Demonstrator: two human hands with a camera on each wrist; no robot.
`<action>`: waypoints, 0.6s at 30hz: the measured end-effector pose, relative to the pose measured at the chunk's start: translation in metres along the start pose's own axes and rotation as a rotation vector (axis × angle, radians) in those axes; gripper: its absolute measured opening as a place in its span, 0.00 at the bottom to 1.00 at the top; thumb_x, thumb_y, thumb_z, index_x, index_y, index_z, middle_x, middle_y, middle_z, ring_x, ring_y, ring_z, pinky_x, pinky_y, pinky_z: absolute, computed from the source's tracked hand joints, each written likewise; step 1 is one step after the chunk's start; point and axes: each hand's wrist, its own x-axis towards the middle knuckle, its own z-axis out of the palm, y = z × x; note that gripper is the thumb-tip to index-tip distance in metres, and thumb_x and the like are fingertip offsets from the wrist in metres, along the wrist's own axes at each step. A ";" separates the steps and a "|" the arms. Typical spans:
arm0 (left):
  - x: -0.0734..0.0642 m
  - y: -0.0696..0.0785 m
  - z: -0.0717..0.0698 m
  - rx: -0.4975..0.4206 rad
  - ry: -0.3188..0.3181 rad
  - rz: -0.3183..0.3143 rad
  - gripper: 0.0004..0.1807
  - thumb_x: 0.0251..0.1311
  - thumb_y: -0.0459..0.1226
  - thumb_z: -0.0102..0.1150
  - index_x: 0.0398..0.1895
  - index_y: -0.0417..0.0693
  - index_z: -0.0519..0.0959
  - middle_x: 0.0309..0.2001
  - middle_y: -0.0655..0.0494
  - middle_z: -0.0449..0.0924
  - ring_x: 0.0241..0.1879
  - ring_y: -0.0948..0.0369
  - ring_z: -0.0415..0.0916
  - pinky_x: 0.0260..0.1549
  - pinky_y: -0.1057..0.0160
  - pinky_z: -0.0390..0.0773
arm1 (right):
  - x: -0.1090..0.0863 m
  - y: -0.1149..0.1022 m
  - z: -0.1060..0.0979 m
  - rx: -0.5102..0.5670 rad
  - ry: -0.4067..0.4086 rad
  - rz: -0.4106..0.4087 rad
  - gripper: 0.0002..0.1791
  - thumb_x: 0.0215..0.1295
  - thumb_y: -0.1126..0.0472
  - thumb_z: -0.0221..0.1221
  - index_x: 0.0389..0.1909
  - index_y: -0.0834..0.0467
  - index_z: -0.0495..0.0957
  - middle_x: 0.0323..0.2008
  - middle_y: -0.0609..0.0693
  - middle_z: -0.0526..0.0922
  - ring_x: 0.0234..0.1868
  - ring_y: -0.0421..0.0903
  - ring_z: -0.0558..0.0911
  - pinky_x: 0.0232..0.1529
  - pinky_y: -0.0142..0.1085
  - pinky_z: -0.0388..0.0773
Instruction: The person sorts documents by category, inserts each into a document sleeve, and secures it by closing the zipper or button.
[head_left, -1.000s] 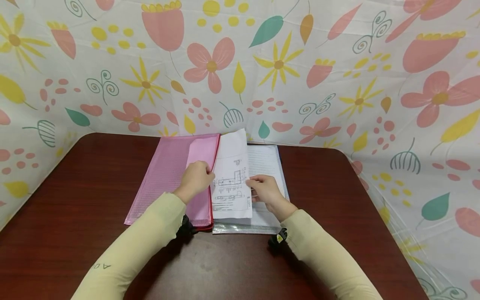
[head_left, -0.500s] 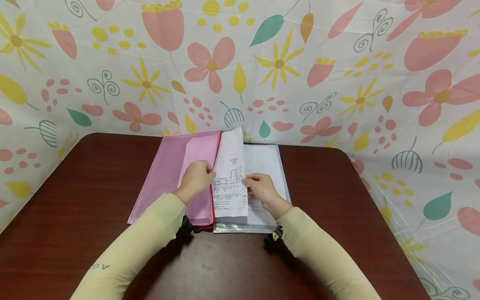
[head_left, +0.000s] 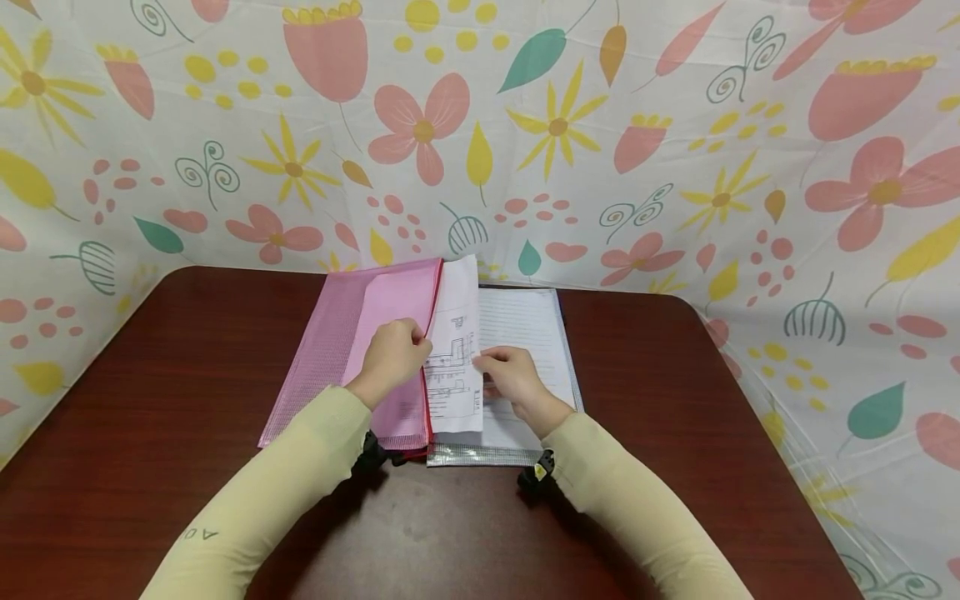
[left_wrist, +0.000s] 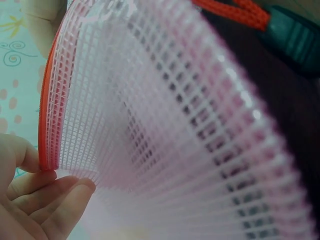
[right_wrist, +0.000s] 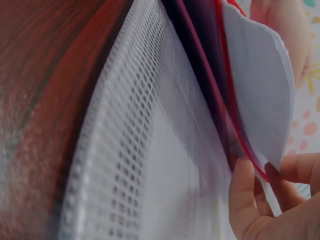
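A pink mesh zipper pouch (head_left: pixel 311 367) lies left of centre, its red zipper edge (left_wrist: pixel 44 115) lifted. My left hand (head_left: pixel 392 358) pinches that edge between thumb and fingers. Partly inside the pouch is a white sheet of paper (head_left: pixel 459 304) printed with line drawings; its right part sticks out. By the sheet's outer edge, my right hand (head_left: pixel 517 383) pinches it. In the right wrist view the paper (right_wrist: pixel 262 85) bends up beside the red edge, close to my right fingers (right_wrist: pixel 245 185). How deep the sheet reaches inside is partly hidden by the left hand.
Under the sheet and to its right lies a clear mesh pouch (head_left: pixel 480 456) with a lined or printed white page visible. The dark brown table (head_left: pixel 187 375) has a floral sheet (head_left: pixel 555 167) behind it. A dark green zipper pull on a red cord (left_wrist: pixel 295 42) hangs from the pink pouch.
My right hand has moved left with the paper, so less of the sheet shows outside the pink pouch and more of the clear pouch is uncovered. The left hand stays nearly in place.
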 end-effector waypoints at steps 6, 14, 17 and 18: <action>0.000 0.000 0.001 -0.011 0.010 0.012 0.07 0.58 0.35 0.53 0.29 0.42 0.78 0.28 0.50 0.80 0.27 0.57 0.72 0.29 0.62 0.72 | -0.003 -0.001 0.004 0.010 -0.007 -0.001 0.14 0.63 0.61 0.57 0.46 0.64 0.79 0.37 0.54 0.81 0.29 0.42 0.81 0.28 0.33 0.81; 0.000 0.001 0.001 -0.027 0.029 0.030 0.06 0.56 0.35 0.53 0.28 0.43 0.78 0.29 0.50 0.81 0.29 0.57 0.73 0.31 0.60 0.73 | -0.001 -0.002 0.010 0.022 -0.023 0.009 0.14 0.63 0.60 0.58 0.46 0.64 0.79 0.37 0.56 0.81 0.30 0.43 0.81 0.32 0.36 0.82; -0.001 0.002 0.001 -0.031 0.036 0.031 0.06 0.56 0.36 0.53 0.28 0.43 0.78 0.29 0.50 0.81 0.29 0.57 0.73 0.30 0.60 0.73 | 0.000 -0.002 0.013 0.025 -0.020 0.004 0.14 0.62 0.61 0.58 0.45 0.65 0.79 0.35 0.55 0.80 0.29 0.42 0.80 0.32 0.37 0.83; -0.001 0.003 0.001 -0.032 0.036 0.030 0.06 0.56 0.36 0.53 0.28 0.43 0.78 0.29 0.50 0.81 0.28 0.57 0.73 0.29 0.61 0.73 | 0.000 -0.002 0.014 0.025 -0.019 -0.001 0.14 0.61 0.62 0.58 0.45 0.65 0.79 0.34 0.54 0.80 0.29 0.41 0.80 0.32 0.37 0.83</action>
